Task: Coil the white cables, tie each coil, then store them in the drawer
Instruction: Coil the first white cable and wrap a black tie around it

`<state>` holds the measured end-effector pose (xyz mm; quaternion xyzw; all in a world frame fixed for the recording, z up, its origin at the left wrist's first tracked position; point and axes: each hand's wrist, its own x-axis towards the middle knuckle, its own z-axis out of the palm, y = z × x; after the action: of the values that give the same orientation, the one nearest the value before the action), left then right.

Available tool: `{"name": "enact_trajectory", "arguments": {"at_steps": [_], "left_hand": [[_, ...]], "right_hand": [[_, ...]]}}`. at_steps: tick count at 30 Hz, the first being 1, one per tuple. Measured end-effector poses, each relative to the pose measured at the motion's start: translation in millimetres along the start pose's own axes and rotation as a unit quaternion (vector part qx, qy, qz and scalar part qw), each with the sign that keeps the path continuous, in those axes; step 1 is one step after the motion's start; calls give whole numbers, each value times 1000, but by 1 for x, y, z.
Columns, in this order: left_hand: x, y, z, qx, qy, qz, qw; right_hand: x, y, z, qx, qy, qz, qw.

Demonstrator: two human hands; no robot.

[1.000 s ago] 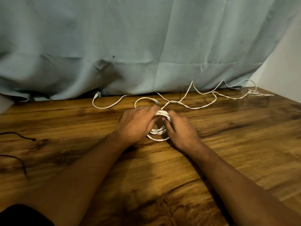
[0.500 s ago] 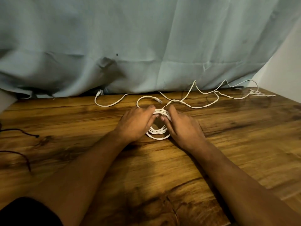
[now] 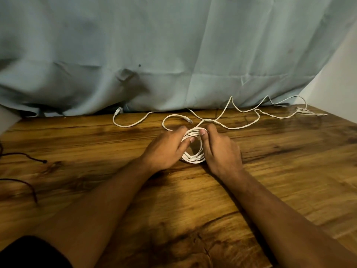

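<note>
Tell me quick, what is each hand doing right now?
Left hand: grips the coil of thin white cable.
Right hand: grips the same coil.

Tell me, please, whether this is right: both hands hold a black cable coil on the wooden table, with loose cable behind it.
No: the head view shows the coil is white, not black. The left hand and right hand hold it on the table, with loose cable behind it.
</note>
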<state>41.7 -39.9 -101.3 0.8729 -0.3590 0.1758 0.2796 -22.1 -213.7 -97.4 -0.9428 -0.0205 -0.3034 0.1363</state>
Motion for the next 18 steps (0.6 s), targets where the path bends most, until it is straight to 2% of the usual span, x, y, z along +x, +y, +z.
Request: {"name": "enact_trajectory", "arguments": {"at_steps": [6,12,18], "left_hand": [[2,-2,4,-11,11,-27,1000],[2,-4,1,18,18,-60,998],[2,-5,-1,8,36,-59,998]], "right_hand": [[0,-1,-1,18,-11,39,999],[-1,1,-2,-57,-61,-20,996],[1,-17,-3,-91,-17,2,996]]}}
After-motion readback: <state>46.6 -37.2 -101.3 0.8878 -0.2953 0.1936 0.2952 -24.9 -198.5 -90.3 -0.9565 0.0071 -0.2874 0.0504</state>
